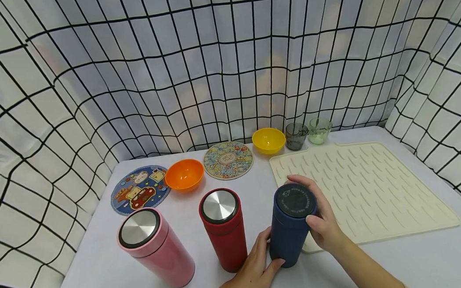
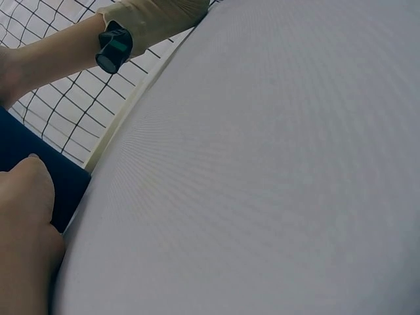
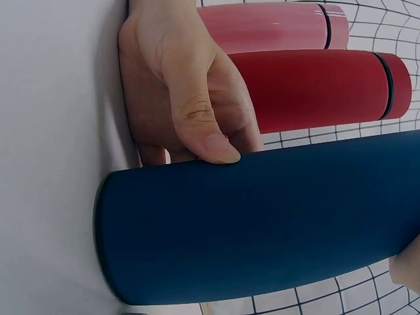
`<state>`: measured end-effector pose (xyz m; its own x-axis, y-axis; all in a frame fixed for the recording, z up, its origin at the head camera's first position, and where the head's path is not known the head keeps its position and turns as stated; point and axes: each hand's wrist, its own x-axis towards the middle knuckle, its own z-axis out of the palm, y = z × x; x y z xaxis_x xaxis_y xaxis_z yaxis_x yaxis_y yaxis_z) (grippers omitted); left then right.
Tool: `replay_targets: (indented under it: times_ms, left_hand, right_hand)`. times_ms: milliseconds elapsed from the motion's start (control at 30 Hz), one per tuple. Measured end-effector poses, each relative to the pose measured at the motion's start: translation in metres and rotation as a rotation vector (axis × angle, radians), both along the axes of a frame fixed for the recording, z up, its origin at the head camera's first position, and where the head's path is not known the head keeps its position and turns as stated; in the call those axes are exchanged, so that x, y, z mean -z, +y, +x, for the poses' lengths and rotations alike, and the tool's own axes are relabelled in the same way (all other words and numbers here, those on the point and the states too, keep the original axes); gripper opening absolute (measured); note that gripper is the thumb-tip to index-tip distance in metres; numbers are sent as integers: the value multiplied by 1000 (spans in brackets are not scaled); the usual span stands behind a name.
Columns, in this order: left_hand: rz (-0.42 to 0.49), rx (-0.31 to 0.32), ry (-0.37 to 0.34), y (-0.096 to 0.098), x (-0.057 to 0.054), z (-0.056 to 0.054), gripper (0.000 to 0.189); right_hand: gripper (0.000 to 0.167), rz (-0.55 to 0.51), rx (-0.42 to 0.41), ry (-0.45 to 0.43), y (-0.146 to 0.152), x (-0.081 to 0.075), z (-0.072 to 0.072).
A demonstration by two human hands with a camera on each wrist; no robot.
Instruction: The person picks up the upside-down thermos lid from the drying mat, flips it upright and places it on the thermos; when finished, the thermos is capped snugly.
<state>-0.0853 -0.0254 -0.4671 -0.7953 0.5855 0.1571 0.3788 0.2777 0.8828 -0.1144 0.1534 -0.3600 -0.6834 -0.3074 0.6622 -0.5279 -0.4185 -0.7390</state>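
Observation:
A dark blue thermos bottle [image 1: 287, 239] with a black disc on its top is between my two hands. My left hand [image 1: 256, 270] holds its lower part from the left, the thumb against the near side. Around its upper part, from the right, curl the thumb and fingers of my right hand [image 1: 324, 222]. In the right wrist view the base of the blue bottle [image 3: 262, 220] is at the white table surface. Just left of my left hand stands a red thermos bottle [image 1: 226, 236] with a silver top. A pink one [image 1: 166, 258] stands further left.
An orange bowl [image 1: 185, 175] sits between a blue cartoon mat [image 1: 139, 185] and a round patterned mat [image 1: 228, 160]. At the back are a yellow bowl [image 1: 268, 140], a grey glass [image 1: 295, 136] and a greenish glass [image 1: 319, 131]. A cream ridged mat [image 1: 368, 193] lies right. Black-gridded netting surrounds the table.

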Motion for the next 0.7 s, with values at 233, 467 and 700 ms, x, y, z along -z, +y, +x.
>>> replay_targets:
  times_ms: [233, 467, 700]
  left_hand:
    - [11, -10, 23, 0, 0, 0, 65]
    - [9, -14, -12, 1, 1, 0, 66]
    - [11, -19, -25, 1, 1, 0, 67]
  right_hand:
    - [50, 16, -5, -12, 0, -2, 1]
    - [48, -42, 0, -27, -1, 0, 1]
    - [50, -57, 27, -37, -2, 1, 1]
